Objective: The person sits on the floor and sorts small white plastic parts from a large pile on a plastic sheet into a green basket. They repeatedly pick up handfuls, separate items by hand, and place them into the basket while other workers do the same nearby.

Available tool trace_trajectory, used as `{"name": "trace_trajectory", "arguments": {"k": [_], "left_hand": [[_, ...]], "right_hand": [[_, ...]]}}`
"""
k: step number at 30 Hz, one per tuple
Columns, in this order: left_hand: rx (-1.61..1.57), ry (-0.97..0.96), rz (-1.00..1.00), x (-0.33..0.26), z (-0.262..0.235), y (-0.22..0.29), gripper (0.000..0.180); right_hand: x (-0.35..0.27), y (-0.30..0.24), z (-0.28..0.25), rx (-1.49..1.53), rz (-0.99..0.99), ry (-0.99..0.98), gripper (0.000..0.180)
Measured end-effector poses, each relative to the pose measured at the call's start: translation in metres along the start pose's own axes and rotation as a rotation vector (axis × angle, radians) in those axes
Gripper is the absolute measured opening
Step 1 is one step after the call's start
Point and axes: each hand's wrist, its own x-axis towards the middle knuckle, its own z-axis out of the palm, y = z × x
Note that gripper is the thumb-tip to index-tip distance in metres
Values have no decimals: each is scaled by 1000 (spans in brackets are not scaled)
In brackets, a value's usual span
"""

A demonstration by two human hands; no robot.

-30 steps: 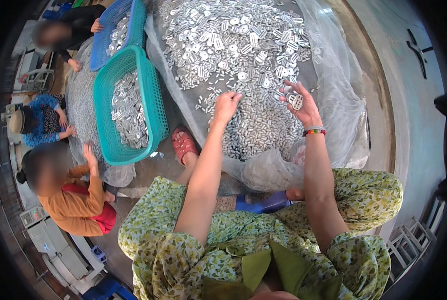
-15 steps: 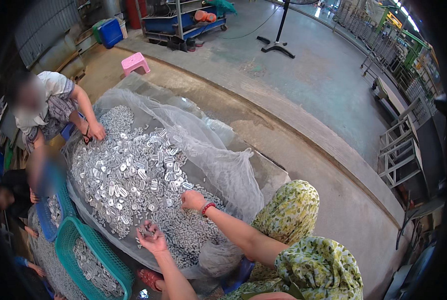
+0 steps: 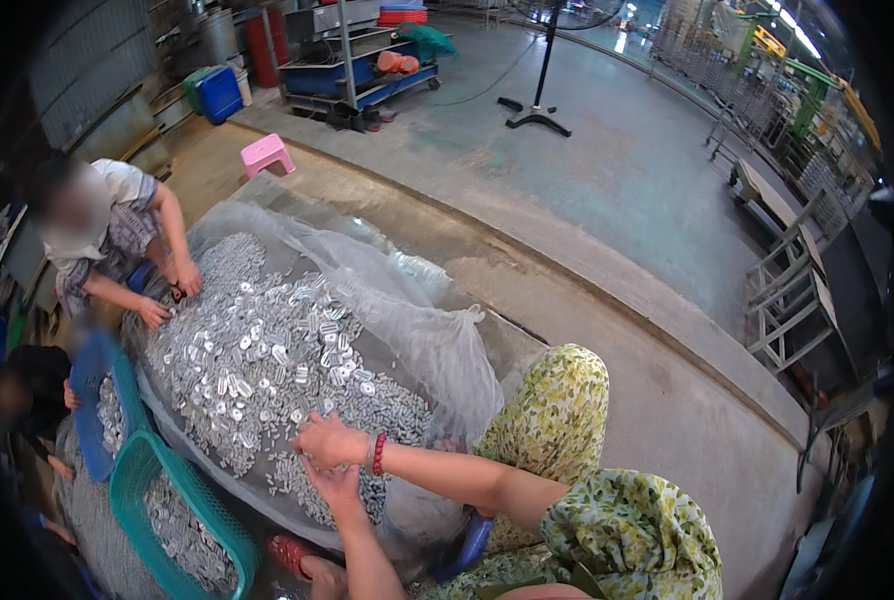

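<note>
The right hand point(image 3: 332, 440), half curled, is just beside the left hand point(image 3: 337, 484); I cannot tell what they hold. Small metal pieces point(image 3: 272, 355) lie under and beyond both hands.

The left hand point(image 3: 337, 487) is partly covered by the right hand point(image 3: 331, 442); anything held between them cannot be made out. The standing fan point(image 3: 544, 65) is cut off by the upper edge, the teal basket point(image 3: 135, 462) by the lower. A co-worker's point(image 3: 127, 228) face is blurred.
</note>
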Motion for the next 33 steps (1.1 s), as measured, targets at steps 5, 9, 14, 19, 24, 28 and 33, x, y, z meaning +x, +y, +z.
{"name": "trace_trajectory", "arguments": {"k": [5, 9, 14, 19, 24, 28, 33], "left_hand": [[-231, -387, -25, 3, -8, 5, 48], [-453, -18, 211, 3, 12, 100, 22], [-908, -203, 695, -51, -1, 258, 60], [-699, -126, 642, -34, -39, 226, 51], [-168, -193, 319, 14, -38, 138, 35], [1608, 240, 92, 29, -25, 91, 52], [2037, 416, 153, 36, -95, 75, 52]], "right_hand": [[6, 66, 72, -615, -423, 529, 41], [15, 63, 11, 203, -301, 385, 42], [7, 36, -23, 306, -34, 173, 39], [11, 77, -21, 338, 274, 159, 47], [1, 134, -9, 176, 605, 60, 58], [-2, 204, 19, -97, 684, 28, 65], [-3, 213, 51, 39, 793, -14, 67]]}}
